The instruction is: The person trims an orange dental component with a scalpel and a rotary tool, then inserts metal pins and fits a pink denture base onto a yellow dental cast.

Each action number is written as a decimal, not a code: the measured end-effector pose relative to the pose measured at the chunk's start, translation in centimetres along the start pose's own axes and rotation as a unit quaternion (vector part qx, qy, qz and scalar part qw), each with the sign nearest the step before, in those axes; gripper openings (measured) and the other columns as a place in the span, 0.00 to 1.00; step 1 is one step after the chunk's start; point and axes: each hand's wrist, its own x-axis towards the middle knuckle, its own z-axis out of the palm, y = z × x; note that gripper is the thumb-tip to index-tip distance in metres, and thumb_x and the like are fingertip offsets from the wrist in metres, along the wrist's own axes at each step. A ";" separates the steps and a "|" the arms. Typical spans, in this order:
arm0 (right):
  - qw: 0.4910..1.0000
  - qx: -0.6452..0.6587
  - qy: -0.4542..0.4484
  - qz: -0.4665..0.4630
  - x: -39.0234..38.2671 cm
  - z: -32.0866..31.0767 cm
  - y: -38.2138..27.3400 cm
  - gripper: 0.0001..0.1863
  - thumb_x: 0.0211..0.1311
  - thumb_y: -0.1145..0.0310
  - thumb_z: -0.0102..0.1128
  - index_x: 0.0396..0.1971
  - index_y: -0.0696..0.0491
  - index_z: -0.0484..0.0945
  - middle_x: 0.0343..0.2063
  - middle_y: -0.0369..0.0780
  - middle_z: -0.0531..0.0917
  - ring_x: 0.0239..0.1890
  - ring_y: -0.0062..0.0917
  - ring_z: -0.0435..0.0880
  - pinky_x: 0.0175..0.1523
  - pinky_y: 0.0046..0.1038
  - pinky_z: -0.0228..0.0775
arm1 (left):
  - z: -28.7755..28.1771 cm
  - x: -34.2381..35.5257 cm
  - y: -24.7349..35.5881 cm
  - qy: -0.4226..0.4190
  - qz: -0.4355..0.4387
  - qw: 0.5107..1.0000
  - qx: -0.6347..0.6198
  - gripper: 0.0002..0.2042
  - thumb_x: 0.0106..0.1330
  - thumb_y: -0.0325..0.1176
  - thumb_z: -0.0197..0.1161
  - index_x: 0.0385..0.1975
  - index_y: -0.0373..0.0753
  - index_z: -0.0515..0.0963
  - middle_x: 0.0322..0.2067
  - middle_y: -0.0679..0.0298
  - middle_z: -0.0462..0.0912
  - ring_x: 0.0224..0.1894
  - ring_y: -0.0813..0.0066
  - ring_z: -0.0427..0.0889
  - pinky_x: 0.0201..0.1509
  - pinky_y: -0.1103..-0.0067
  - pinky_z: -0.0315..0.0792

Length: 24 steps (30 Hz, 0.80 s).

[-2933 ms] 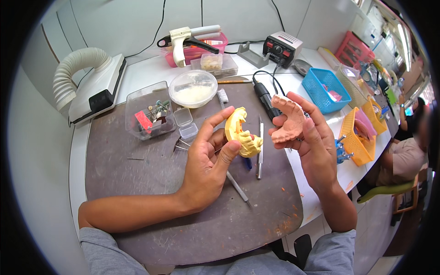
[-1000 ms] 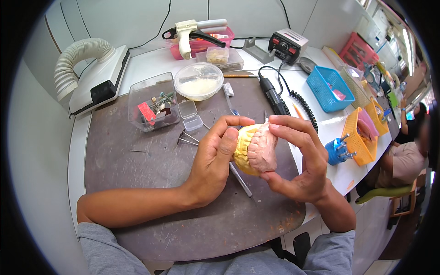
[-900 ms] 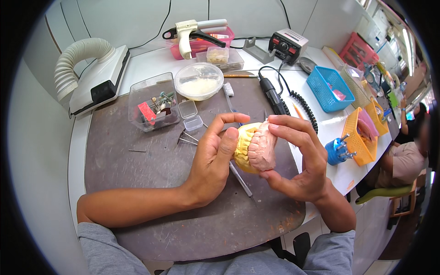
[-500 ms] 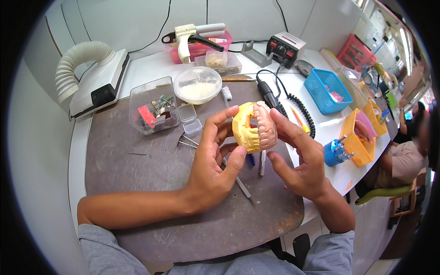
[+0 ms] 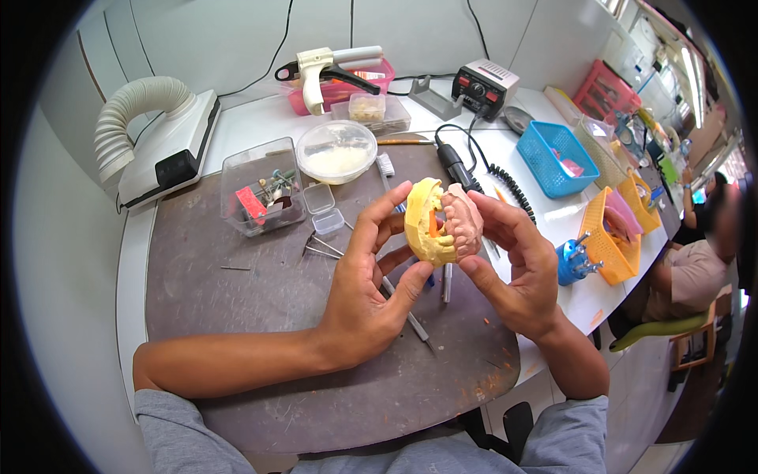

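Note:
Between my two hands is a pair of dental casts, held above the mat. My left hand [image 5: 369, 288] grips the yellow plaster cast [image 5: 415, 213], thumb below and fingertips above. A bit of orange shows inside its arch. In my right hand [image 5: 521, 272] is the pinkish-brown cast [image 5: 468, 225], its teeth facing the yellow one. A gap shows between the two casts near the top; lower down their teeth meet or overlap, and I cannot tell if they touch. Beneath my hands lie a slim metal hand tool [image 5: 418, 328] and a silver pen-like tool [image 5: 448, 283].
The dark mat [image 5: 237, 340] carries a clear box of burs [image 5: 264, 213], a small lidded case [image 5: 324, 209] and a round tub of white powder [image 5: 338, 162]. Behind are a dispensing gun [image 5: 313, 79] and a control box [image 5: 485, 85]. Baskets [image 5: 560, 162] line the right; a person sits beyond.
The two casts have parted at the top and tilted, showing the teeth between. My right thumb has closed onto the pinkish-brown cast.

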 end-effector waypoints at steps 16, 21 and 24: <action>0.996 0.073 -0.027 0.050 0.5 -0.3 -0.4 0.32 0.59 0.73 0.73 0.63 0.62 0.71 0.58 0.49 0.80 0.59 0.31 0.82 0.67 0.33 0.72 | -0.1 0.1 -0.1 0.007 0.031 0.999 0.041 0.35 0.67 0.21 0.64 0.73 0.37 0.54 0.64 0.53 0.68 0.67 0.64 0.70 0.69 0.67 0.70; 0.992 0.067 -0.031 0.100 0.8 -0.5 -0.4 0.33 0.60 0.70 0.74 0.63 0.62 0.70 0.55 0.44 0.80 0.58 0.29 0.82 0.63 0.33 0.75 | -0.5 0.1 0.3 0.010 0.026 0.997 0.067 0.35 0.67 0.23 0.66 0.72 0.37 0.56 0.63 0.54 0.70 0.65 0.66 0.73 0.68 0.67 0.71; 0.991 0.085 -0.007 0.104 0.6 -0.3 -0.6 0.31 0.60 0.70 0.73 0.62 0.61 0.72 0.53 0.43 0.80 0.56 0.28 0.82 0.61 0.32 0.78 | -0.4 0.2 0.2 0.008 0.039 0.996 0.079 0.35 0.67 0.23 0.66 0.72 0.37 0.56 0.63 0.54 0.70 0.64 0.66 0.73 0.68 0.66 0.71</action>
